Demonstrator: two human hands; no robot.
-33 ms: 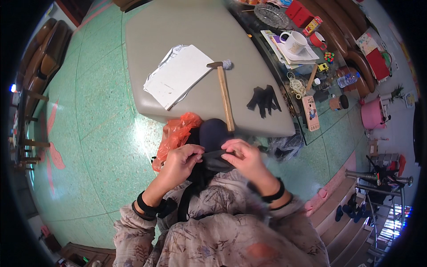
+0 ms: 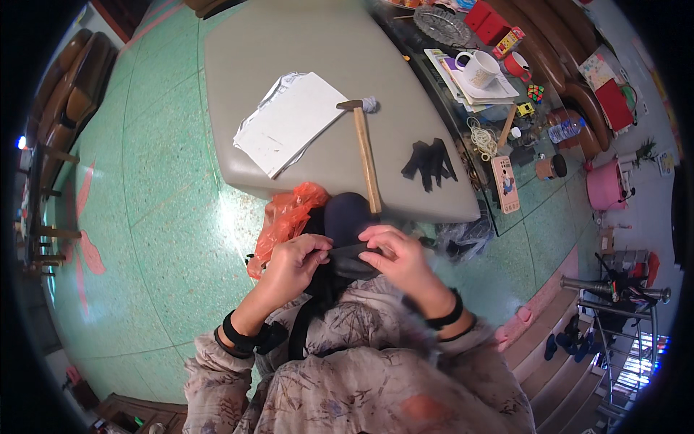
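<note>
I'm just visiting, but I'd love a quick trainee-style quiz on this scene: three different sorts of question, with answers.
1. True or false: the left hand and the right hand both touch the dark cloth.
2. Which tool lies on the grey padded bench?
3. What colour is the plastic bag near the left hand? A) blue B) white C) orange-red

Key: 1. True. 2. A hammer. 3. C.

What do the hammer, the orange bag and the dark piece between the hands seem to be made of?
Hammer: handle likely smooth wood, being tan; head probably metal, dark and dull.
Orange bag: thin, slightly shiny plastic, judging by sharp crinkles.
Dark piece: probably matte fabric, since it folds softly; weave too small to tell.
</note>
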